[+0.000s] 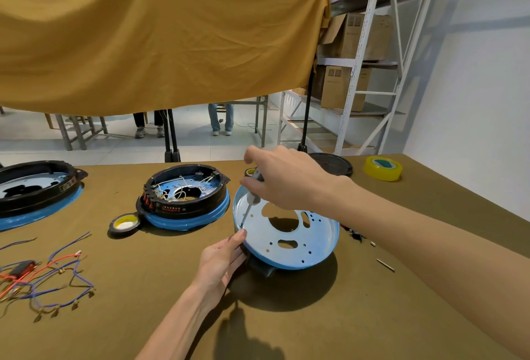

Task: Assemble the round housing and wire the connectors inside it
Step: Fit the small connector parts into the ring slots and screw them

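My right hand (282, 180) grips the screwdriver (251, 197), hiding most of its handle; its shaft slants down-left, tip at the blue housing (286, 233) rim. The housing sits tilted toward me near the table's (172, 288) middle, its black underside mostly hidden. My left hand (222, 263) clasps its near-left edge.

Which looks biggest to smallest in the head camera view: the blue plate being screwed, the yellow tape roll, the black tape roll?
1. Blue plate, by far.
2. and 3. Yellow tape roll and black tape roll: look alike, too close to rank.
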Available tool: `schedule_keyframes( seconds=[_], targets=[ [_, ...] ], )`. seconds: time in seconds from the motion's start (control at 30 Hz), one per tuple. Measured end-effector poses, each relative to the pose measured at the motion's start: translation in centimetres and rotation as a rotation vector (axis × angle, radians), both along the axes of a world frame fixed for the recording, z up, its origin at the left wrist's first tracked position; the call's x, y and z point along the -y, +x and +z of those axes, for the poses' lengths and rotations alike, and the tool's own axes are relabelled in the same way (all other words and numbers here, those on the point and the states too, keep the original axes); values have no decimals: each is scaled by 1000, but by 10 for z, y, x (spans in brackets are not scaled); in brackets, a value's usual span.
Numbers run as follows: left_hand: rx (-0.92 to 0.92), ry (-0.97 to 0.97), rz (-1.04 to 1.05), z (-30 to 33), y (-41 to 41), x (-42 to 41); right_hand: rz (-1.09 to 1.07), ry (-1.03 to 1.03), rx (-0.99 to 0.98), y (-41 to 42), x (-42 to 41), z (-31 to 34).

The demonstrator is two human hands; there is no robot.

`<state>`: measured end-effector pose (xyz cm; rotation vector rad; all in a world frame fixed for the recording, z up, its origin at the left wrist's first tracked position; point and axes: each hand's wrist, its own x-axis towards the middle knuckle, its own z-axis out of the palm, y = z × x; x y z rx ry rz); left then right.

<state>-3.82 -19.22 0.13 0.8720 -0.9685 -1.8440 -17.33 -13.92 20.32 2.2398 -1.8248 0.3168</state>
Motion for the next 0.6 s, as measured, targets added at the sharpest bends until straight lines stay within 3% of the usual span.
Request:
schedule_keyframes(
  seconds=[0.13,0.27,0.4,0.53,0.6],
  targets=[
    [-2,-5,-11,0,0,-1,50,135,122,-3,1,3],
    [20,-4,7,-3,0,2,3,30,3,-2,3,1],
    [37,22,-3,-3,-1,4,38,190,119,-4,5,3],
    [52,53,9,-4,-2,4,-24,-19,-33,3,6,1],
    [54,59,15,-5,-3,6,-18,8,-13,5,5,-2]
  ],
)
